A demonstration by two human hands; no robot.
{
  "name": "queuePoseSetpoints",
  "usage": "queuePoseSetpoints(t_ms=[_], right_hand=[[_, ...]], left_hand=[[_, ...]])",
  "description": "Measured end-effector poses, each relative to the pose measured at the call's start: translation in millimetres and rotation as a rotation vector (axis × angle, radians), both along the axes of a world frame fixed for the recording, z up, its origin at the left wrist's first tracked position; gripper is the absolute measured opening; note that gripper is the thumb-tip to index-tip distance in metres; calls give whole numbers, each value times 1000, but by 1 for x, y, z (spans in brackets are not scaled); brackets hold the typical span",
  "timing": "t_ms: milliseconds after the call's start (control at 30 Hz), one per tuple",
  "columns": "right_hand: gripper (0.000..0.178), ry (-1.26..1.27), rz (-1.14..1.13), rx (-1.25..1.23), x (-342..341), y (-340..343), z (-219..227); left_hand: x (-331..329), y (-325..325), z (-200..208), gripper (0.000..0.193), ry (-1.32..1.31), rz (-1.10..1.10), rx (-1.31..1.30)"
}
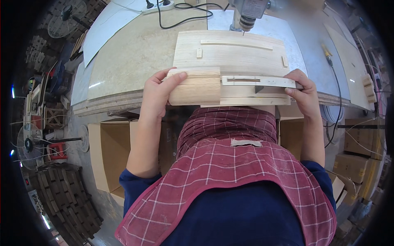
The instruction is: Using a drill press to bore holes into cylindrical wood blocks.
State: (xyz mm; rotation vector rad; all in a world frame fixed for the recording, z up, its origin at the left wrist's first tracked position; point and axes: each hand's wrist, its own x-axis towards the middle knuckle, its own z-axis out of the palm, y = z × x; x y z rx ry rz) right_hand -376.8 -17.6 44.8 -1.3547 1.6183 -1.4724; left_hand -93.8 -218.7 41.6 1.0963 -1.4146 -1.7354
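Observation:
My left hand (159, 91) grips the left end of a pale wooden piece (195, 91) with a rounded front, thumb on top and fingers behind. It lies at the table's near edge, over the front of a light wooden board (234, 53) with thin strips fixed on it. My right hand (303, 91) pinches the right end of a narrow whitish strip (269, 82) with a long slot. The strip's left end meets the wooden piece's right end. Whether they are joined, I cannot tell. Behind the board hangs a drill press chuck (247, 23) with a thin bit pointing down.
A power strip (158, 7) and black cable (184, 19) lie at the table's back left. Another cable with a yellow connector (327, 53) runs down the right side. Open cardboard boxes (108, 156) stand below the table edge. Stacked dark wood pieces (67, 201) and fans are at left.

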Motion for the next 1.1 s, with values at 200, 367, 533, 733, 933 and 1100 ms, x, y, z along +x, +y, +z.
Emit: queuePoseSetpoints(t_ms=[200, 367, 533, 733, 933, 1100], right_hand=[[18, -8, 0, -22, 7, -6, -10], [21, -126, -52, -4, 12, -19, -23], [21, -94, -149, -18, -6, -40, -39], [23, -77, -346, -9, -50, -66, -70], [24, -58, -328, -12, -65, -84, -70], [25, 70, -306, -36, -60, -104, -75]], left_hand=[[-21, 12, -3, 35, 117, -153, 186], [-44, 17, -9, 38, 246, -198, 386], [-71, -10, -31, 40, 180, -296, 237], [-116, -6, -50, 64, 60, -353, -190], [-132, 1, -51, 75, -62, -227, -258], [-134, -14, -73, 78, 254, -236, -176]])
